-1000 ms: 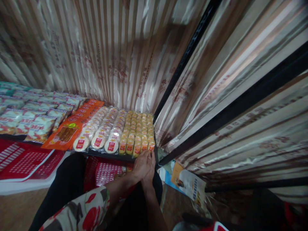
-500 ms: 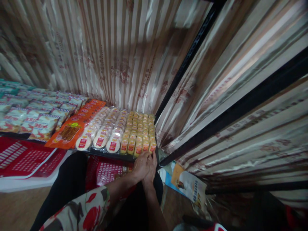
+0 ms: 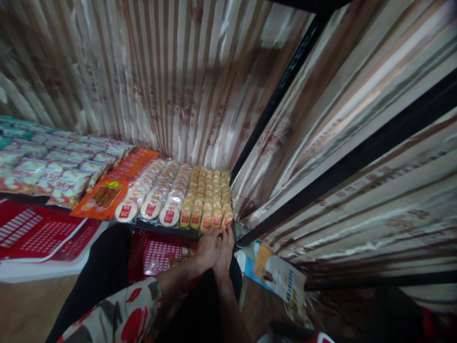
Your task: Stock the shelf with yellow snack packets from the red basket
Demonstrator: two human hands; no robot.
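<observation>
My left hand point(image 3: 207, 247) and my right hand point(image 3: 224, 248) are pressed together at the front right corner of a black shelf point(image 3: 178, 233). Their fingers reach the front row of small yellow snack packs point(image 3: 209, 197) lined up in rows. The left hand's fingers are curled and overlap the right hand; the right fingers point up at the nearest yellow pack. What lies inside the fingers is hidden. Left of the yellow packs stand rows of round white cakes with red labels point(image 3: 157, 193).
An orange flat packet point(image 3: 114, 188) and white and green snack bags point(image 3: 53, 166) fill the shelf's left part. Red plastic baskets point(image 3: 39, 233) sit below. Striped curtain cloth and black rack posts point(image 3: 282, 90) close the back and right. A printed leaflet point(image 3: 282, 278) lies on the floor.
The view has tilted slightly, so the shelf sits a little lower in frame. Both hands stay together at the shelf's front right corner, almost unmoved.
</observation>
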